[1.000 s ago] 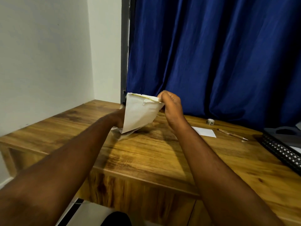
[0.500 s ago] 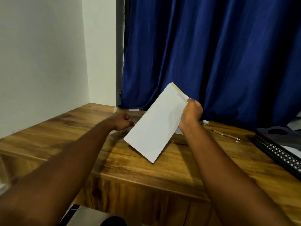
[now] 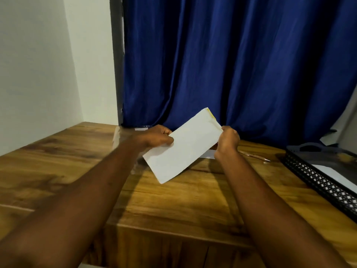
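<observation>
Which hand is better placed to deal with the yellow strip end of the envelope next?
Probably the right. The right hand pinches the envelope at its upper end, just below the yellow strip; the left hand grips the long edge farther down.

A head-worn wide-angle camera looks forward and down, close over the wooden worktop (image 3: 173, 206), toward a blue curtain (image 3: 241, 64).

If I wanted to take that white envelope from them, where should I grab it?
Probably pinch the envelope at its free lower short end, coming from the near side. It is thin, flat and tilted; the left hand pinches its upper long edge and the right hand its far end.
</observation>
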Tool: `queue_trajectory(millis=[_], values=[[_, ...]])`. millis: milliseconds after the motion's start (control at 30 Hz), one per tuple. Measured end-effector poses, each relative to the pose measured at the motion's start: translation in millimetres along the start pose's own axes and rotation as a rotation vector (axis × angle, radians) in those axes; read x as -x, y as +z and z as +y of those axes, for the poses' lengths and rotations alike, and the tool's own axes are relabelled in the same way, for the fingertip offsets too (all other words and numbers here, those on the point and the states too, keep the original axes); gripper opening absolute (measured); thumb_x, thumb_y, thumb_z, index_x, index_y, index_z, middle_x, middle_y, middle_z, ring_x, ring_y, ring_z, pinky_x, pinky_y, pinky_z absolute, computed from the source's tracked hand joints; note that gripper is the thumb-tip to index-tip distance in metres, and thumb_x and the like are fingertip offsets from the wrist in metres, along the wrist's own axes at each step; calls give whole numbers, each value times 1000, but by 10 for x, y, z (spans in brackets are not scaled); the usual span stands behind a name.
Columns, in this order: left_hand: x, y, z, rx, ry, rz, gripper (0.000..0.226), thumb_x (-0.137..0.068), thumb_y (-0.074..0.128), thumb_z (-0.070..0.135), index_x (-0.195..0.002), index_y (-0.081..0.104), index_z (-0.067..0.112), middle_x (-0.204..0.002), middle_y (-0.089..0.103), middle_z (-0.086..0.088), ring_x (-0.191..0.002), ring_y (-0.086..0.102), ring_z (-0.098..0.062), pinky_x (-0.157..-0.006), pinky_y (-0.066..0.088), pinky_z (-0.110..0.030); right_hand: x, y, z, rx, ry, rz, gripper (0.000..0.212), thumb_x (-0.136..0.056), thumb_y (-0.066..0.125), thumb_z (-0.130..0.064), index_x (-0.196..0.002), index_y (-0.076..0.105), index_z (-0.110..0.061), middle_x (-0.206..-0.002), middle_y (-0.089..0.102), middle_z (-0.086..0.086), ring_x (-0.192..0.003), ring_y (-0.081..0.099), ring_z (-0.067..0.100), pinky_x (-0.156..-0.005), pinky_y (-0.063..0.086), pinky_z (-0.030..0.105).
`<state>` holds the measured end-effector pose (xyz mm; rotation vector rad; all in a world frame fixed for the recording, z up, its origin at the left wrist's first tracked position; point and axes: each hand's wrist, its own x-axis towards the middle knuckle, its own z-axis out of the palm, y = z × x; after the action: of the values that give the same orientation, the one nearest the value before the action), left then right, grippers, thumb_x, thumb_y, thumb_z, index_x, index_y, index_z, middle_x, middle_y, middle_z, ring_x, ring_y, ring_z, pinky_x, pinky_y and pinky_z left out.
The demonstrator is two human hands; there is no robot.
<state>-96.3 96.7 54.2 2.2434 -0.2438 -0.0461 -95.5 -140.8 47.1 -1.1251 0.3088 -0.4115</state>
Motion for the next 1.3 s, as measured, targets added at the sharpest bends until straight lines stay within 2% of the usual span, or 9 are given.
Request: queue_trajectory(millis=[200,367,467,600,700,833,967,1100,1300], values=[[-424,156,72,-236,47,198,20,-92,60,19,-73,61,11,-73,61,-7,-73,58,-21,-70,47,-31,-245,-282,-22,199,41,-215,46,-96,66,-58,-113,69,-16,-103,80,6,-90,76,26,-73,62,40],[-727,273,-23,-319,88,274,25,-96,53,20,-79,71,17,-92,72,-9,-88,66,-30,-92,52,-40,-443,-400,96,638,-139,-377,38,-88,86,-31,-118,70,-14,-111,79,5,-94,78,21,-82,65,39],[-810,326,-61,-489,66,357,24,-98,47,28,-93,70,30,-109,70,-5,-102,64,-34,-113,37,-57,-544,-416,158,740,-180,-424,30,-95,78,-22,-122,70,-12,-109,79,3,-89,77,13,-76,63,30],[-843,520,-127,-655,135,443,26,-102,42,34,-106,65,23,-100,69,-3,-101,64,-32,-114,27,-58,-617,-455,276,848,-156,-408,15,-102,62,-13,-110,75,-16,-98,78,1,-82,74,14,-75,59,31],[-816,732,-122,-648,212,404,35,-97,38,47,-112,58,23,-108,70,-2,-107,62,-30,-109,29,-55,-606,-491,344,902,-134,-365,19,-101,56,-13,-87,69,-13,-74,67,6,-66,61,19,-63,47,34],[-797,996,-37,-646,335,201,84,-88,30,87,-147,43,28,-152,49,0,-141,42,-25,-116,23,-58,-657,-472,344,737,-33,-344,19,-100,52,-6,-85,62,-14,-80,58,13,-66,54,24,-54,44,36],[-735,1154,33,-715,448,47,120,-65,37,105,-161,20,34,-163,32,5,-148,28,-19,-121,6,-59,-699,-493,357,651,20,-405,16,-98,50,-4,-91,64,-5,-74,57,15,-58,52,22,-49,41,32],[-756,1206,20,-731,442,-11,122,-67,48,100,-163,4,39,-168,21,4,-153,19,-21,-123,-1,-59,-712,-500,306,587,67,-385,14,-99,53,-4,-98,67,-6,-68,58,9,-54,51,17,-47,39,29],[-777,1180,-28,-706,485,37,114,-73,55,92,-162,7,39,-163,29,4,-150,24,-19,-122,1,-58,-771,-510,335,596,51,-397,28,-98,52,-1,-123,62,-9,-78,71,7,-49,61,14,-43,35,25]])
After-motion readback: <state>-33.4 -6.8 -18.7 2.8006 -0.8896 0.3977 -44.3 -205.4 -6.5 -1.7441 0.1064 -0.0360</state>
